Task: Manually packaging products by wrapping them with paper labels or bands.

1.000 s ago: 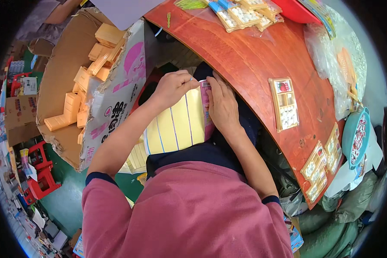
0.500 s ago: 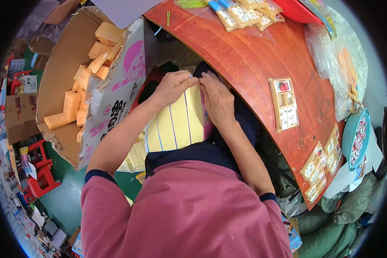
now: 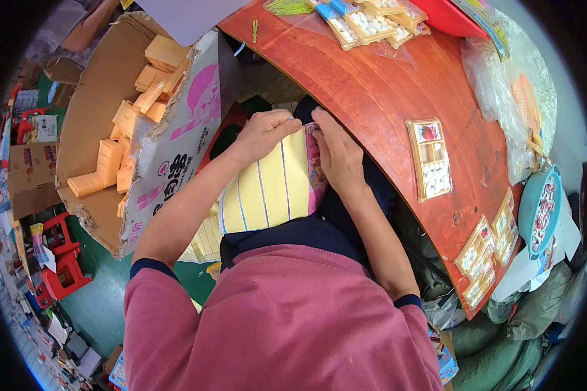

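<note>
On my lap lies a yellow sheet (image 3: 261, 192) with thin blue and purple stripes. A pink printed strip (image 3: 315, 166) runs along its right side. My left hand (image 3: 267, 135) is closed, pinching the sheet's top edge between thumb and bent fingers. At the pink strip, my right hand (image 3: 341, 156) has its fingers stretched forward, with the thumb apart from them near the strip's upper end. Nothing plainly shows in its grasp. Part of the strip is hidden beside the right hand.
A carton (image 3: 176, 156) of orange plastic trays (image 3: 111, 159) stands at left. The red-brown table (image 3: 372, 111) curves around to the right, holding a packaged tray (image 3: 432, 159) and stacked packs (image 3: 372, 23). A teal basin (image 3: 540, 208) of small wrapped pieces sits beyond its right edge.
My right hand has moved a little to the right, away from the left fingertips, and its thumb and fingers have parted, uncovering more pink strip. The left hand has stayed put.
</note>
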Tool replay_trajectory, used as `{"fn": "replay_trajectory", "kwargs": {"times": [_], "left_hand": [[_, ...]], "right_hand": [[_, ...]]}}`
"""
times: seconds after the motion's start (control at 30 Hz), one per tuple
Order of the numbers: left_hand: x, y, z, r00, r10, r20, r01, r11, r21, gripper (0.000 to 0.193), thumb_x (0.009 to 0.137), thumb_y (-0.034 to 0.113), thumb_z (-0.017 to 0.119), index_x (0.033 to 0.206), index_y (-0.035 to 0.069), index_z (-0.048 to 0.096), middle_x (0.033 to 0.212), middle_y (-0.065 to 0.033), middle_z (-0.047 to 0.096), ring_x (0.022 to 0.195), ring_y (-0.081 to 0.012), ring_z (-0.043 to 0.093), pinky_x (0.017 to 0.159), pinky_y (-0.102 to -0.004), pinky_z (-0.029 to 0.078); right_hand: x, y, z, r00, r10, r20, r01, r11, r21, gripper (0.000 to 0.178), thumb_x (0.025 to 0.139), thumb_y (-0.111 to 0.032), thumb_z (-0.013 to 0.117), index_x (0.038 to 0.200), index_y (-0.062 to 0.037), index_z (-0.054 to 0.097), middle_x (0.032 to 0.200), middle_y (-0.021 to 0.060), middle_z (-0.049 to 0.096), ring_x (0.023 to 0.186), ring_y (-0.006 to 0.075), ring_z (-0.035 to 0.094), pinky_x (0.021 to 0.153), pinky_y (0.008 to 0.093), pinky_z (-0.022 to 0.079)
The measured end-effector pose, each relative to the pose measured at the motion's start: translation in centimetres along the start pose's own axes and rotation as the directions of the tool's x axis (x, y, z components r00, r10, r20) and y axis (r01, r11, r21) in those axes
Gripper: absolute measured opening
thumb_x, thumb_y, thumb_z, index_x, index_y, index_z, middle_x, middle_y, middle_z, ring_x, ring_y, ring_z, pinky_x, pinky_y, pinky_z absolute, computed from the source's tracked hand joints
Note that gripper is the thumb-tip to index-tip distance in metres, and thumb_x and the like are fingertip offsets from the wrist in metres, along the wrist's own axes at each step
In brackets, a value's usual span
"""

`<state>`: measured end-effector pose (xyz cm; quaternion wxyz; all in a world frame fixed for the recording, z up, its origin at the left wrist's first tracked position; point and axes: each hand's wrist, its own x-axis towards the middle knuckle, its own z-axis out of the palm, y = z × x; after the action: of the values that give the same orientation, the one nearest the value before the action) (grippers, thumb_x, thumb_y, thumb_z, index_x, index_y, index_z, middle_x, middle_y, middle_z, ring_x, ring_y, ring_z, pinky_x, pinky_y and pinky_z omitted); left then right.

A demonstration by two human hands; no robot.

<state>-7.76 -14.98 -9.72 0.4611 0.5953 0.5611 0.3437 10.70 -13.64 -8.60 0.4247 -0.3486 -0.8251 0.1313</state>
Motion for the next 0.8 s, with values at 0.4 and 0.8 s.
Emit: {"fn": "replay_trajectory", "kwargs": {"times": [0.4, 0.8], "left_hand": [[0.4, 0.1, 0.2, 0.968, 0.248, -0.036, -0.223, 0.918, 0.328, 0.029, 0.087, 0.029, 0.058, 0.076, 0.002, 0.056, 0.071, -0.0089, 0.052, 0.061, -0.0231, 0.055, 0.056, -0.0345, 0.041], [-1.6, 9.0, 3.8, 0.76, 0.65, 0.011, -0.572, 0.66, 0.488, 0.047, 0.079, 0.026, 0.066, 0.118, 0.001, 0.055, 0.114, -0.0174, 0.055, 0.102, -0.0326, 0.054, 0.088, -0.0397, 0.043]], "right_hand": [[-5.3, -3.7, -10.2, 0.954, -0.198, 0.225, 0.215, 0.975, -0.052, 0.015, 0.068, -0.003, 0.069, 0.078, -0.0063, 0.058, 0.095, 0.0132, 0.065, 0.08, 0.0252, 0.066, 0.07, 0.0351, 0.053], [-3.0, -3.0, -23.4, 0.645, 0.757, -0.101, -0.617, 0.595, 0.515, 0.016, 0.082, 0.0, 0.062, 0.089, -0.0046, 0.048, 0.079, 0.0024, 0.055, 0.068, 0.0069, 0.052, 0.06, 0.0208, 0.043]]}}
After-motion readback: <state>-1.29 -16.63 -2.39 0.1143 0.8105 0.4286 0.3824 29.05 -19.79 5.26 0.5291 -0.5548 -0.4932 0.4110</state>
